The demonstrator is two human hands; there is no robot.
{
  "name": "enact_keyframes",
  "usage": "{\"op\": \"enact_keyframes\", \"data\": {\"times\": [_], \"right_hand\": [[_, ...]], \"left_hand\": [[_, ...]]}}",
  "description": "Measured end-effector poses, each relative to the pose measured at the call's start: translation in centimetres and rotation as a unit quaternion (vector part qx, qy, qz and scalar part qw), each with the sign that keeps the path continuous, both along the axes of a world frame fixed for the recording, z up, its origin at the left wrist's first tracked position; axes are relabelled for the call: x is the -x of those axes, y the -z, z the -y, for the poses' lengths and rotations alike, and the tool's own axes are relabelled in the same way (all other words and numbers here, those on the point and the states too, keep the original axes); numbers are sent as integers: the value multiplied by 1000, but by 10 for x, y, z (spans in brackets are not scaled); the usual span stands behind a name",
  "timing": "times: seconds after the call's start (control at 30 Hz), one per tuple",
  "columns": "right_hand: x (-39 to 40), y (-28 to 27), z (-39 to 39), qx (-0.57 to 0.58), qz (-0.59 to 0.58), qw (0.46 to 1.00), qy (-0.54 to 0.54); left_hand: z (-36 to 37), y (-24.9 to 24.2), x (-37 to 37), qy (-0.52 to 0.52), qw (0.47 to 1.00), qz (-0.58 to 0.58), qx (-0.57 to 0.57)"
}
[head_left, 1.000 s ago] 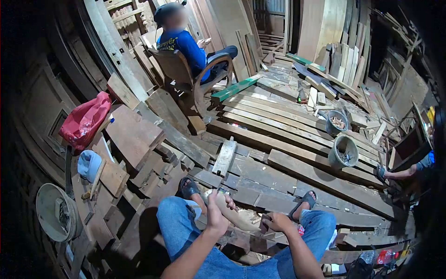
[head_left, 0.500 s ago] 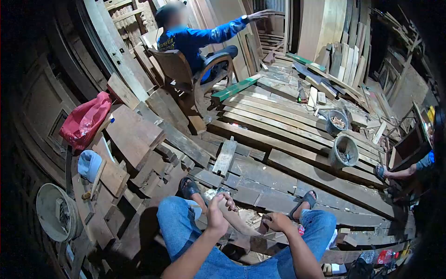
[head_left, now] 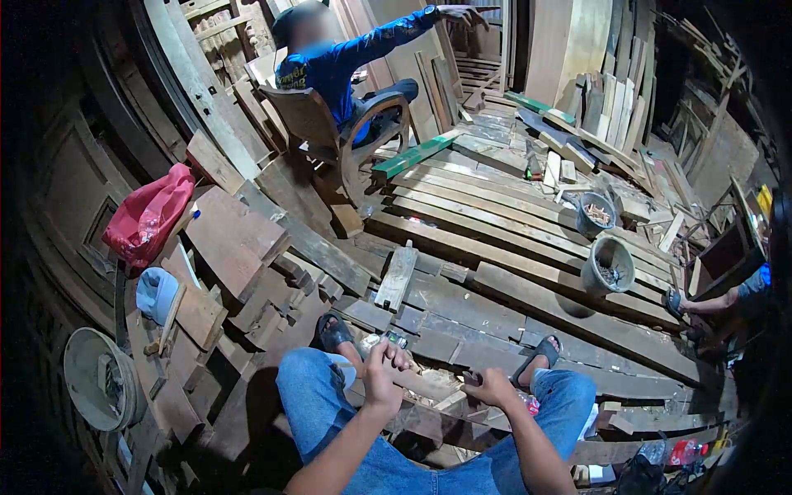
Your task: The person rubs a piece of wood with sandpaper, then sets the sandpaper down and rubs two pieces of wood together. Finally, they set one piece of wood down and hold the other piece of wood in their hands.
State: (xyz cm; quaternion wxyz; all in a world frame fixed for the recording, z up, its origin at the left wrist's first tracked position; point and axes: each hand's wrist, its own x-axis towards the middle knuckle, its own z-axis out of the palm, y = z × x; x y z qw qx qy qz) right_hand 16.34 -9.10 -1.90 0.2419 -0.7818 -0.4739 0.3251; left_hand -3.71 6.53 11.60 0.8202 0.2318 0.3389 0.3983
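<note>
My left hand (head_left: 384, 381) is closed, its thumb up against the curled fingers, above my right knee-to-knee gap; what it holds, if anything, is hidden. Just beyond its fingers is a small dark object with a greenish face (head_left: 397, 338), too small to name. My right hand (head_left: 492, 388) is closed on a small brown piece (head_left: 471, 379) that shows at the fingertips. Between the hands lies a smooth, pale brown curved piece of wood (head_left: 422, 386). Wood scraps and shavings (head_left: 450, 401) lie below, between my jeans-covered legs.
Ahead, a person in a blue top (head_left: 330, 78) sits in a wooden chair (head_left: 309, 124), one arm outstretched. Long planks (head_left: 528, 239) cover the floor. Two buckets (head_left: 609, 266) stand at right, near another person's leg (head_left: 711, 308). A red bag (head_left: 153, 216) and pail (head_left: 99, 384) are left.
My right hand has risen slightly and turned, with the brown piece now nearer upright. My left hand has shifted slightly left. The seated person's outstretched arm has lifted a little.
</note>
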Motion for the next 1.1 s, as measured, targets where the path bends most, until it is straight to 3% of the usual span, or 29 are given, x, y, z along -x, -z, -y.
{"op": "enact_keyframes", "data": {"times": [0.2, 0.3, 0.4, 0.43, 0.5, 0.57, 0.67, 0.8, 0.9, 1.1], "right_hand": [[3, -8, -3, 4, -10, 999, 50], [4, 5, -4, -162, -25, 984, 75], [1, 15, -5, -145, -78, 980, 113], [4, 19, -5, -186, -59, 972, 129], [2, 29, -10, -155, -128, 969, 145], [8, -8, -13, -137, -210, 954, 166], [-2, 10, -12, -29, -312, 938, 149], [8, -13, -11, -30, -354, 925, 134], [14, -30, -11, -31, -367, 924, 107], [13, -29, -11, -41, -360, 932, 33]], "left_hand": [[1, 5, -5, -8, 992, -79, -99], [2, 5, -6, -18, 988, -93, -125], [4, 7, -5, -14, 985, -98, -140], [3, 12, -5, -6, 986, -88, -140], [3, 16, -5, 4, 986, -78, -146], [6, 11, -4, 11, 984, -96, -150], [5, 17, -5, 3, 987, -82, -141], [9, 7, -9, -6, 991, -75, -110], [7, 14, -6, 10, 982, -103, -157], [8, 4, -10, -10, 995, -38, -93]]}}
